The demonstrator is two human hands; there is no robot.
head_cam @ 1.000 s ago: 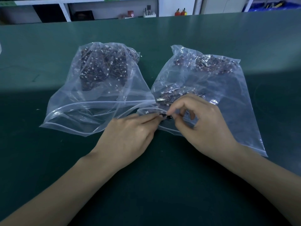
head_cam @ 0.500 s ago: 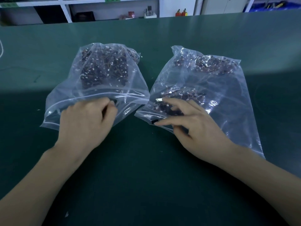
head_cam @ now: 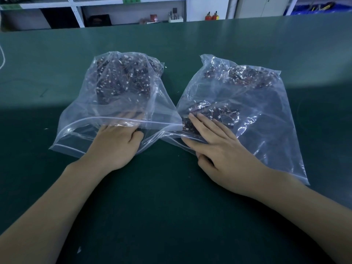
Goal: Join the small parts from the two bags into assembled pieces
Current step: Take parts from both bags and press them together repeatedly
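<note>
1. At the far left edge of the green bench (head_cam: 47,187), I see a thin white cord (head_cam: 2,60) curving in from off-frame.
2. Just right of that, the left bag (head_cam: 106,111), clear plastic with a zip strip, lies on the bench with its open mouth toward me; a heap of small dark parts (head_cam: 123,77) with white connectors and thin wires sits in its far end.
3. My left hand (head_cam: 114,145) reaches into that mouth. Its fingers (head_cam: 129,117) lie fairly straight under the top film, short of the heap, and the thumb rests at the opening; the grip looks released, and I see nothing held.
4. The two bag mouths meet and overlap between my hands.
5. My right hand (head_cam: 219,147) lies in the mouth of the right bag (head_cam: 266,121), fingers (head_cam: 198,122) stretched out flat and touching a near clump of dark wired pieces (head_cam: 213,115); the grip is released, pinching nothing.
6. A second pile (head_cam: 242,75) of the same parts sits at that bag's far end.
7. Beyond the bench, white shelving (head_cam: 133,8) runs along the back wall with small items on it, too distant to identify.
</note>
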